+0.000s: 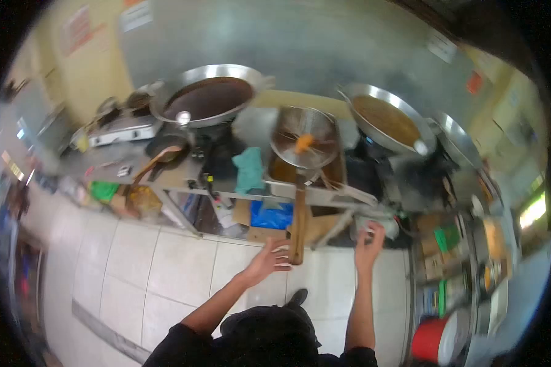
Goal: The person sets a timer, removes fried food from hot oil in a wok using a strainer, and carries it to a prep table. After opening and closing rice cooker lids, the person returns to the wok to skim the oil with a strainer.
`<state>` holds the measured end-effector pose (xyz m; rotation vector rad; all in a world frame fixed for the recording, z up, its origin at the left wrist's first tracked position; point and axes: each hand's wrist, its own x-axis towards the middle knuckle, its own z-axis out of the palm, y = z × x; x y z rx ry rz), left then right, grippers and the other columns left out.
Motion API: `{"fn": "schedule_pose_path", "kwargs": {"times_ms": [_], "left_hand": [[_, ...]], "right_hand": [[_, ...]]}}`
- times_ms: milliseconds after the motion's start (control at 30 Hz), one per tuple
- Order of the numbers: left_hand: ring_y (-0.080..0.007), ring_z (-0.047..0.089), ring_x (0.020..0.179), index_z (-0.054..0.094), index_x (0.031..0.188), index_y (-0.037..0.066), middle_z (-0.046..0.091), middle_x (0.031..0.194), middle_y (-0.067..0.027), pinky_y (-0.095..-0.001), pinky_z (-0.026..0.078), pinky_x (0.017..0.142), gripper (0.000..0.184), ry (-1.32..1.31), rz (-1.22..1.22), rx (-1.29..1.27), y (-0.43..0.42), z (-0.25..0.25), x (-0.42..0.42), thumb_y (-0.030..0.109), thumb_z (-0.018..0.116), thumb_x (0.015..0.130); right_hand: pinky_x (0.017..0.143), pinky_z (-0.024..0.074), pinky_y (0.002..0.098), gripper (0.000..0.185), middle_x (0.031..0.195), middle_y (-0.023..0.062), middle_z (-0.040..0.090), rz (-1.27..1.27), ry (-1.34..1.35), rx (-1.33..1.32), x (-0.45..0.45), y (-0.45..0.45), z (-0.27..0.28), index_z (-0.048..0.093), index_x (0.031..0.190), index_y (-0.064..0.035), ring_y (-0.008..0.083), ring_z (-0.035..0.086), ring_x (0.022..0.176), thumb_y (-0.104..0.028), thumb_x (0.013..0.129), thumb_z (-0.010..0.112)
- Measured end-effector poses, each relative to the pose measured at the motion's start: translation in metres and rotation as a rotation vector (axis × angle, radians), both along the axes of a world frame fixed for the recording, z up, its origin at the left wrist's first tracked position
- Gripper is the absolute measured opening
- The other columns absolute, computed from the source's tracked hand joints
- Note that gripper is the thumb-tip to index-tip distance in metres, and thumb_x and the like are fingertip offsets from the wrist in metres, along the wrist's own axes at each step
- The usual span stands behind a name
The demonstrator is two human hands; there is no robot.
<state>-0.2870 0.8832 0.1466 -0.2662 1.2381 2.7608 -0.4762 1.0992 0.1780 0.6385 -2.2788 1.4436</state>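
Observation:
Near the lower end of a long wooden handle [298,226], my left hand [268,262] has its fingers apart, and nothing shows in its grasp. The handle belongs to a round wire strainer [288,147], which rests over a rectangular metal tray [343,177] and has an orange piece [304,142] in it. To the right, in front of the counter, my right hand [369,243] is raised with its fingers curled; whether it holds something small is too blurred to tell.
A large pan of dark liquid [211,99] stands back left, another of brown liquid [386,119] back right. A teal cloth [248,170] lies beside the tray. Left are a small pan [165,145] and a stove [123,133]. A red bucket [431,339] stands lower right.

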Motion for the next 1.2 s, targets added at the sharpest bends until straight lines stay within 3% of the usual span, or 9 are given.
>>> {"fn": "schedule_pose_path", "kwargs": {"times_ms": [100, 233, 333, 467, 533, 633, 700, 1033, 1200], "left_hand": [[-0.0218, 0.053, 0.101, 0.028, 0.133, 0.008, 0.05, 0.12, -0.0124, -0.0404, 0.04, 0.092, 0.065, 0.049, 0.053, 0.195, 0.015, 0.036, -0.039, 0.055, 0.034, 0.089], [-0.0148, 0.056, 0.082, 0.038, 0.123, 0.005, 0.054, 0.112, -0.009, -0.0358, 0.046, 0.084, 0.047, -0.079, 0.2, 0.217, 0.023, 0.016, -0.079, 0.037, 0.049, 0.09], [-0.0112, 0.049, 0.066, 0.046, 0.109, 0.003, 0.055, 0.09, -0.0038, -0.0319, 0.045, 0.079, 0.032, -0.058, 0.301, 0.239, 0.036, 0.002, -0.081, 0.015, 0.058, 0.082], [-0.012, 0.049, 0.061, 0.049, 0.107, 0.001, 0.056, 0.087, -0.0046, -0.0297, 0.046, 0.076, 0.029, -0.168, 0.416, 0.216, 0.052, 0.018, -0.089, 0.014, 0.057, 0.082], [-0.0123, 0.049, 0.059, 0.051, 0.105, 0.0, 0.057, 0.086, -0.0051, -0.0292, 0.046, 0.077, 0.028, -0.152, 0.402, 0.242, 0.056, 0.011, -0.1, 0.015, 0.057, 0.082], [-0.0123, 0.049, 0.058, 0.05, 0.107, 0.0, 0.058, 0.085, -0.0056, -0.0294, 0.047, 0.077, 0.029, -0.079, 0.44, 0.226, 0.054, 0.01, -0.111, 0.015, 0.056, 0.082], [-0.0119, 0.051, 0.057, 0.048, 0.11, 0.0, 0.059, 0.088, -0.0063, -0.0297, 0.048, 0.076, 0.031, -0.117, 0.451, 0.244, 0.053, 0.01, -0.119, 0.013, 0.056, 0.083], [-0.0094, 0.05, 0.056, 0.05, 0.104, -0.001, 0.059, 0.086, -0.0063, -0.0276, 0.049, 0.069, 0.024, -0.144, 0.43, 0.335, 0.004, 0.021, -0.14, 0.01, 0.055, 0.083], [-0.0099, 0.049, 0.057, 0.049, 0.107, 0.001, 0.06, 0.091, -0.0083, -0.0272, 0.049, 0.068, 0.025, -0.049, 0.399, 0.346, -0.01, 0.002, -0.142, 0.014, 0.051, 0.086]], "right_hand": [[0.089, 0.0346, 0.0388, 0.023, 0.107, 0.0144, 0.048, 0.035, 0.306, 0.109, -0.044, -0.018, 0.033, 0.051, 0.102, -0.0022, 0.0307, 0.046, 0.103, -0.009, 0.081, 0.057], [0.087, 0.036, 0.0396, 0.029, 0.105, 0.015, 0.049, 0.131, 0.33, 0.325, -0.104, -0.019, 0.047, 0.049, 0.106, -0.0033, 0.0322, 0.047, 0.1, -0.01, 0.08, 0.059], [0.081, 0.0433, 0.0394, 0.037, 0.102, 0.0155, 0.058, 0.356, -0.057, 0.746, -0.129, -0.017, 0.053, 0.05, 0.111, -0.0025, 0.0313, 0.055, 0.097, -0.021, 0.081, 0.061], [0.066, 0.0479, 0.033, 0.034, 0.09, 0.0137, 0.062, 0.759, -0.759, 0.58, -0.198, -0.037, 0.013, 0.049, 0.112, -0.0029, 0.0218, 0.062, 0.078, -0.023, 0.086, 0.056], [0.058, 0.0478, 0.0269, 0.028, 0.083, 0.0115, 0.061, 0.878, -1.088, 0.221, -0.202, -0.051, 0.015, 0.047, 0.111, -0.0034, 0.0168, 0.061, 0.071, -0.019, 0.088, 0.053], [0.047, 0.0413, 0.0193, 0.018, 0.077, 0.0071, 0.055, 0.862, -1.335, -0.029, -0.183, -0.067, 0.029, 0.046, 0.103, -0.0045, 0.011, 0.052, 0.06, -0.016, 0.089, 0.051], [0.04, 0.0315, 0.0142, 0.015, 0.076, 0.0043, 0.047, 1.07, -1.655, -0.184, -0.187, -0.067, 0.008, 0.044, 0.094, -0.006, 0.0052, 0.041, 0.054, -0.017, 0.089, 0.052], [0.038, 0.027, 0.0145, 0.024, 0.079, 0.0045, 0.044, 0.952, -1.737, -0.296, -0.178, -0.018, 0.115, 0.044, 0.09, -0.0039, 0.0031, 0.036, 0.052, -0.027, 0.09, 0.051], [0.04, 0.0266, 0.0152, 0.03, 0.079, 0.0046, 0.045, 0.98, -1.507, -0.046, -0.173, 0.029, 0.156, 0.043, 0.106, -0.0046, 0.004, 0.036, 0.052, -0.028, 0.09, 0.052]]}}
